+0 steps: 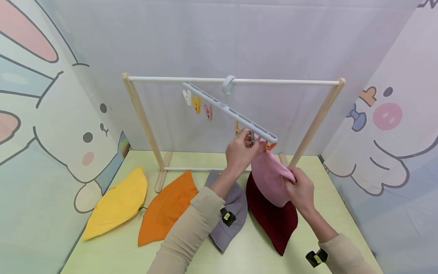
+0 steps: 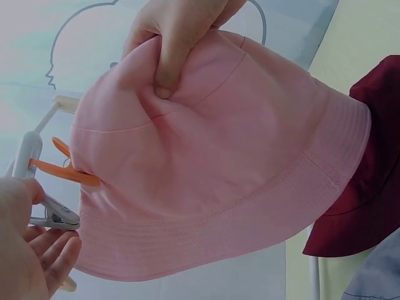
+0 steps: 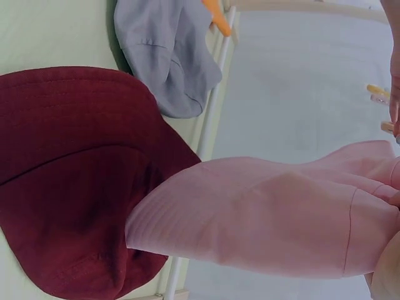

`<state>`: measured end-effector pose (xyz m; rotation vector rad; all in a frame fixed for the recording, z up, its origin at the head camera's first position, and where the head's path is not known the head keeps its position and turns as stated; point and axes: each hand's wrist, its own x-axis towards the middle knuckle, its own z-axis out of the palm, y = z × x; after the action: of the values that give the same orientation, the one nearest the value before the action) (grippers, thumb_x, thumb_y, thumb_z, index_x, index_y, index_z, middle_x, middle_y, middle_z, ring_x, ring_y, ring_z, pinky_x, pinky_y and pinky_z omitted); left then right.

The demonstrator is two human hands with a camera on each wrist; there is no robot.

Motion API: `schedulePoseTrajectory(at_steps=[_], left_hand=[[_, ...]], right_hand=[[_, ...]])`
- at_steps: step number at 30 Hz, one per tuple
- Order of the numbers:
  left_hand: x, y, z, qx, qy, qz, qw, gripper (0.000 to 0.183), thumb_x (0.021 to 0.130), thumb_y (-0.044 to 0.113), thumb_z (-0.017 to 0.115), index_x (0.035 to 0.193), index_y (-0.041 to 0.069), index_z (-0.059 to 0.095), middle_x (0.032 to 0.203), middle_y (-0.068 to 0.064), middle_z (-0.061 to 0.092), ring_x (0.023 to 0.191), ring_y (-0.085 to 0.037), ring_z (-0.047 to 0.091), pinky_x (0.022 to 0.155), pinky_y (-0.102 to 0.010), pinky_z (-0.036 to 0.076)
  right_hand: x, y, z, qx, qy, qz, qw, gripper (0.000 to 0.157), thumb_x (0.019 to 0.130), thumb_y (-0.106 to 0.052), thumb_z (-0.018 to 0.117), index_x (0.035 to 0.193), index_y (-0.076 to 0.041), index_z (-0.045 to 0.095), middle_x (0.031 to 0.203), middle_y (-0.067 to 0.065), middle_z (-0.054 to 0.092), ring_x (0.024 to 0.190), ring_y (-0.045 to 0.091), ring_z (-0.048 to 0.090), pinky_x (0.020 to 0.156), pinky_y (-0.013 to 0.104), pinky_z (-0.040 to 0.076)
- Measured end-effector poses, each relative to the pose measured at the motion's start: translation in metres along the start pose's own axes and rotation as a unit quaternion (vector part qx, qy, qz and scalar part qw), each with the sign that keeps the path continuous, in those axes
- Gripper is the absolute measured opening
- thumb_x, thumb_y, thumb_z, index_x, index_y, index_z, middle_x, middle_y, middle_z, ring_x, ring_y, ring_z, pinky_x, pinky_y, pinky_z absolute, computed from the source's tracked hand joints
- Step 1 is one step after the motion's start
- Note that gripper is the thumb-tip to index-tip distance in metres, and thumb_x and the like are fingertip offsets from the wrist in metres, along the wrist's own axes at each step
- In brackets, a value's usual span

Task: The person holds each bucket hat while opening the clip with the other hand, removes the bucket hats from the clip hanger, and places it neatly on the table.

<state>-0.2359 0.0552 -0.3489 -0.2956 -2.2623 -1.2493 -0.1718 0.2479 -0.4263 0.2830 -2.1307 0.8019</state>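
A pink bucket hat (image 1: 268,177) hangs at the near right end of a light grey hanger (image 1: 222,107). In the left wrist view an orange clothespin (image 2: 65,172) bites its edge. My left hand (image 1: 239,150) pinches a grey clothespin (image 2: 57,215) between thumb and fingers; its tip is close to the pink fabric, and I cannot tell whether it touches. My right hand (image 1: 301,190) grips the pink hat's side, thumb pressed into a fold of the cloth. Below the pink hat lies a dark red bucket hat (image 3: 75,175), partly covered by it in the head view.
The hanger hooks on a white rail (image 1: 284,81) of a wooden-legged rack. White (image 1: 186,97), yellow (image 1: 196,104) and pink clothespins (image 1: 208,112) dangle from its far end. Yellow (image 1: 118,205), orange (image 1: 167,209) and grey hats (image 1: 232,205) lie on the pale green table (image 1: 113,255).
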Motion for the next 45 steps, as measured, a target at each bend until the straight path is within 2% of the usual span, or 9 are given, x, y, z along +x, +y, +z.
schedulePoseTrajectory(at_steps=[7, 12, 17, 23, 28, 34, 41, 45], left_hand=[[-0.006, -0.004, -0.003, -0.005, 0.017, -0.011, 0.9998, 0.024, 0.079, 0.029, 0.065, 0.100, 0.017, 0.065, 0.081, 0.007, 0.069, 0.070, -0.005, 0.063, 0.062, -0.022, 0.045], [-0.008, -0.006, -0.003, -0.001, 0.050, 0.012, 0.9987, 0.021, 0.077, 0.022, 0.064, 0.097, 0.015, 0.066, 0.080, 0.006, 0.067, 0.069, -0.007, 0.063, 0.060, -0.023, 0.045], [-0.011, -0.003, -0.005, 0.011, 0.063, 0.046, 0.9969, 0.021, 0.076, 0.020, 0.065, 0.095, 0.012, 0.066, 0.084, 0.001, 0.065, 0.071, -0.010, 0.063, 0.060, -0.024, 0.047], [-0.014, 0.002, -0.006, 0.027, 0.049, 0.062, 0.9965, 0.020, 0.077, 0.022, 0.067, 0.095, 0.013, 0.067, 0.094, 0.001, 0.065, 0.077, -0.009, 0.065, 0.065, -0.023, 0.049], [-0.017, 0.007, -0.006, 0.029, 0.030, 0.076, 0.9962, 0.023, 0.076, 0.024, 0.069, 0.096, 0.012, 0.067, 0.092, 0.001, 0.067, 0.079, -0.010, 0.065, 0.067, -0.022, 0.050], [-0.024, 0.015, -0.004, 0.074, -0.003, 0.073, 0.9946, 0.026, 0.076, 0.028, 0.069, 0.099, 0.016, 0.066, 0.092, 0.005, 0.066, 0.080, -0.009, 0.062, 0.066, -0.026, 0.049], [-0.027, 0.022, 0.001, 0.115, 0.009, 0.103, 0.9880, 0.024, 0.073, 0.025, 0.070, 0.093, 0.016, 0.064, 0.080, 0.003, 0.061, 0.065, -0.008, 0.053, 0.055, -0.025, 0.046], [-0.027, 0.023, 0.004, 0.120, 0.011, 0.105, 0.9871, 0.023, 0.073, 0.025, 0.069, 0.093, 0.015, 0.063, 0.081, 0.003, 0.062, 0.065, -0.007, 0.052, 0.054, -0.025, 0.045]], right_hand=[[-0.004, -0.002, 0.000, 0.001, 0.004, 0.002, 1.000, 0.011, 0.071, 0.004, 0.065, 0.077, -0.005, 0.066, 0.064, 0.003, 0.059, 0.055, 0.007, 0.045, 0.054, 0.020, 0.035], [-0.006, -0.004, 0.000, 0.004, 0.004, 0.004, 1.000, 0.011, 0.071, 0.003, 0.066, 0.078, -0.005, 0.066, 0.066, 0.003, 0.060, 0.056, 0.007, 0.046, 0.054, 0.019, 0.036], [-0.008, -0.004, -0.001, 0.006, 0.003, -0.003, 1.000, 0.012, 0.071, 0.003, 0.065, 0.080, -0.005, 0.066, 0.067, 0.004, 0.061, 0.057, 0.009, 0.048, 0.055, 0.019, 0.036], [-0.009, -0.004, -0.001, 0.008, 0.004, -0.014, 1.000, 0.013, 0.070, 0.004, 0.065, 0.081, -0.004, 0.067, 0.068, 0.005, 0.062, 0.057, 0.008, 0.050, 0.056, 0.019, 0.038], [-0.011, -0.006, -0.001, 0.015, 0.003, -0.014, 1.000, 0.014, 0.070, 0.004, 0.066, 0.082, -0.004, 0.067, 0.068, 0.005, 0.062, 0.057, 0.005, 0.047, 0.055, 0.018, 0.037], [-0.013, -0.008, -0.002, 0.019, -0.004, -0.013, 1.000, 0.018, 0.069, 0.006, 0.066, 0.083, -0.005, 0.068, 0.069, 0.004, 0.063, 0.057, 0.006, 0.047, 0.055, 0.017, 0.037], [-0.015, -0.011, -0.001, 0.018, -0.006, -0.016, 1.000, 0.018, 0.069, 0.006, 0.068, 0.082, -0.007, 0.068, 0.069, 0.002, 0.063, 0.057, 0.007, 0.049, 0.055, 0.017, 0.037], [-0.016, -0.014, -0.001, 0.025, -0.008, -0.021, 0.999, 0.019, 0.069, 0.006, 0.068, 0.081, -0.007, 0.068, 0.068, 0.000, 0.062, 0.057, 0.007, 0.048, 0.055, 0.017, 0.037]])
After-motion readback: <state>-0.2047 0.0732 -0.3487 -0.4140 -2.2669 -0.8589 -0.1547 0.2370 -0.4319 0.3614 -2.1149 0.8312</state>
